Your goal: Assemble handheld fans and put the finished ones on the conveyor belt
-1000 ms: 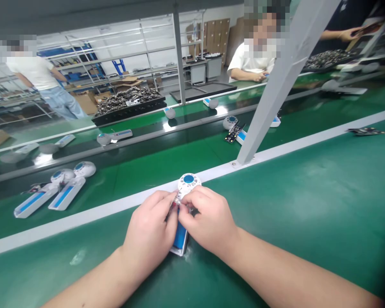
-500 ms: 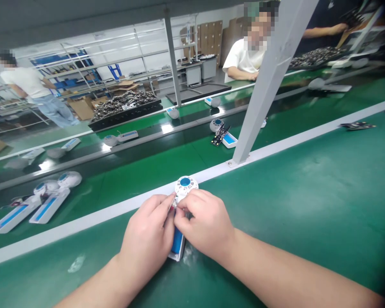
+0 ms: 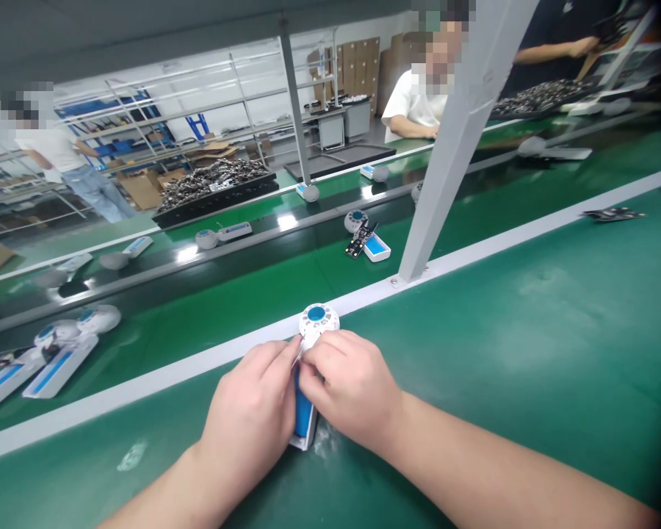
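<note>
A white plastic housing [image 3: 311,433] with a round head, a blue disc in it and a long blue-filled handle lies on the green bench in front of me. My left hand [image 3: 250,404] is closed at the left of the housing's neck, thumb and fingers pinching a thin pale edge. Against it from the right, my right hand [image 3: 352,386] is closed too, its fingertips pressed together at the same spot. Both hands cover the neck and part of the handle, so the small piece between the fingertips is mostly hidden.
Beyond a white rail [image 3: 209,361], similar housings [image 3: 60,365] ride on the green belt, one with a black circuit board [image 3: 359,240] across it. A slanted metal post [image 3: 446,154] rises at the right. More circuit boards [image 3: 614,214] lie on the bench. Co-workers stand or sit beyond.
Housings on the near belt have shifted left, while those on the far belt have moved right. My hands stay at the housing's neck with only a slight shift of the fingers.
</note>
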`<action>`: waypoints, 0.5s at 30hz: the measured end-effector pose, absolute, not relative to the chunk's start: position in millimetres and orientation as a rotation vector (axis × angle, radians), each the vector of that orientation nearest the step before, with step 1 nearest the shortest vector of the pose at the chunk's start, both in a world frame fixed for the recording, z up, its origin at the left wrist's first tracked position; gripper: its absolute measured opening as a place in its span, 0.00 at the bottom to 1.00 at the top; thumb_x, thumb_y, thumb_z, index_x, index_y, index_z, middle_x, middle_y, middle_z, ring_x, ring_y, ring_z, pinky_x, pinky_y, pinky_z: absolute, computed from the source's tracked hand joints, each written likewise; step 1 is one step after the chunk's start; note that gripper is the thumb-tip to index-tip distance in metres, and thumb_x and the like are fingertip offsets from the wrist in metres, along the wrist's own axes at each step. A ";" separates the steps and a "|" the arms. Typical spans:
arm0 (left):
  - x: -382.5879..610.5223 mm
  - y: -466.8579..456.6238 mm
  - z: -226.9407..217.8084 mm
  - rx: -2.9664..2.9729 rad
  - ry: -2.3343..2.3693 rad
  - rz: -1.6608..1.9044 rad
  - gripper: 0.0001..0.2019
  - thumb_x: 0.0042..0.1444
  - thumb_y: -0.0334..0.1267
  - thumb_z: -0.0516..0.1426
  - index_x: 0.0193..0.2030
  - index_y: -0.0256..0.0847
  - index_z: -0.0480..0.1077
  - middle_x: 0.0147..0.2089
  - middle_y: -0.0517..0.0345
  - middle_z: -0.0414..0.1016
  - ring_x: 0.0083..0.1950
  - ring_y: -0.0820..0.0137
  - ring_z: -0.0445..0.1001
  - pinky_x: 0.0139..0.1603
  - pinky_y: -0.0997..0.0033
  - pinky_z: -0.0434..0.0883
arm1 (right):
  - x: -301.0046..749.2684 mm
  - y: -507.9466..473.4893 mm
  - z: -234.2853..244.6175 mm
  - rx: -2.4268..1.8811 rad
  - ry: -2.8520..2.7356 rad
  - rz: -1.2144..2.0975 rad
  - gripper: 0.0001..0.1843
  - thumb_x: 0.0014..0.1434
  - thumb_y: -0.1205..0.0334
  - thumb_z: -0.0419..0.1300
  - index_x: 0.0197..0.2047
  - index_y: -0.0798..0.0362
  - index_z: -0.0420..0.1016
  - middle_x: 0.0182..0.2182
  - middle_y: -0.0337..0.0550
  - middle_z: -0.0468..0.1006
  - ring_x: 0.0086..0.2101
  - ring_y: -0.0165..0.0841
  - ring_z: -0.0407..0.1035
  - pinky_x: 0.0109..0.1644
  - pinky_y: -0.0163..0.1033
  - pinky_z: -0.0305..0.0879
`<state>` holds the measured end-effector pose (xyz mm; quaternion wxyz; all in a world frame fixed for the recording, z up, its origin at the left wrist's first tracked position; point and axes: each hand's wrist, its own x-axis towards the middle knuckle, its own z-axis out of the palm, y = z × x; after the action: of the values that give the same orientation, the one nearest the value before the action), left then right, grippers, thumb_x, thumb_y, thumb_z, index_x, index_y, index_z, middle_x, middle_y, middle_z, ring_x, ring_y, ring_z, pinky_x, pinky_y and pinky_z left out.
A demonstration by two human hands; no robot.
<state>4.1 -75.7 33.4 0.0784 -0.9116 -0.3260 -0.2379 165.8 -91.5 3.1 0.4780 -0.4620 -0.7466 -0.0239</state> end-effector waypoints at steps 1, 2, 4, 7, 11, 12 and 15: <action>3.3 -75.2 33.3 -2.715 -0.960 -0.684 0.20 0.59 0.24 0.51 0.58 0.31 0.67 0.47 0.45 0.75 0.44 0.63 0.73 0.44 0.62 0.76 | 166.5 -91.3 2.4 -1.114 -1.845 -0.045 0.16 0.62 0.69 0.51 0.24 0.56 0.70 0.23 0.42 0.71 0.27 0.32 0.64 0.34 0.39 0.60; 2.6 -74.9 33.1 -2.713 -0.956 -0.656 0.20 0.58 0.24 0.51 0.58 0.31 0.67 0.47 0.45 0.75 0.44 0.62 0.73 0.43 0.62 0.77 | 167.1 -91.0 1.6 -1.105 -1.864 -0.031 0.16 0.62 0.68 0.51 0.24 0.56 0.70 0.23 0.42 0.71 0.27 0.32 0.64 0.34 0.39 0.60; 2.1 -74.7 32.6 -2.744 -0.967 -0.625 0.21 0.58 0.24 0.50 0.59 0.31 0.66 0.47 0.45 0.75 0.44 0.62 0.73 0.43 0.61 0.77 | 167.8 -90.3 0.0 -1.098 -1.892 -0.011 0.17 0.63 0.68 0.50 0.24 0.55 0.70 0.23 0.42 0.71 0.27 0.32 0.64 0.34 0.39 0.60; 4.3 -75.1 32.7 -2.841 -1.002 -0.689 0.21 0.59 0.25 0.50 0.59 0.36 0.67 0.49 0.46 0.75 0.46 0.63 0.74 0.45 0.62 0.76 | 167.5 -89.3 -0.2 -1.122 -1.885 0.012 0.17 0.63 0.68 0.49 0.23 0.54 0.69 0.23 0.42 0.70 0.26 0.32 0.63 0.33 0.38 0.61; 3.7 -65.5 37.1 -2.968 -1.339 -0.851 0.15 0.62 0.33 0.50 0.51 0.42 0.73 0.45 0.51 0.78 0.43 0.66 0.76 0.43 0.68 0.76 | 164.7 -88.2 4.8 -1.225 -1.815 0.111 0.12 0.61 0.67 0.52 0.26 0.54 0.71 0.26 0.42 0.72 0.29 0.32 0.67 0.36 0.38 0.63; 0.3 -58.5 39.1 -2.938 -1.507 -0.865 0.13 0.61 0.35 0.52 0.49 0.43 0.74 0.45 0.52 0.79 0.43 0.66 0.77 0.42 0.68 0.76 | 163.8 -87.7 6.0 -1.257 -1.791 0.145 0.10 0.60 0.67 0.54 0.28 0.54 0.72 0.27 0.42 0.73 0.30 0.33 0.68 0.37 0.37 0.63; -19.0 -23.0 47.7 -2.678 -2.010 -0.856 0.15 0.54 0.39 0.57 0.49 0.45 0.75 0.44 0.56 0.81 0.43 0.61 0.79 0.40 0.65 0.76 | 161.8 -84.8 6.5 -1.330 -1.701 0.209 0.05 0.57 0.64 0.58 0.35 0.53 0.74 0.32 0.42 0.76 0.33 0.34 0.70 0.39 0.38 0.66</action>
<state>-19.0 -23.0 47.7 -0.1565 -0.7654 -0.5743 -0.2445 161.8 -84.8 6.5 0.4673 -0.5419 -0.6933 0.0854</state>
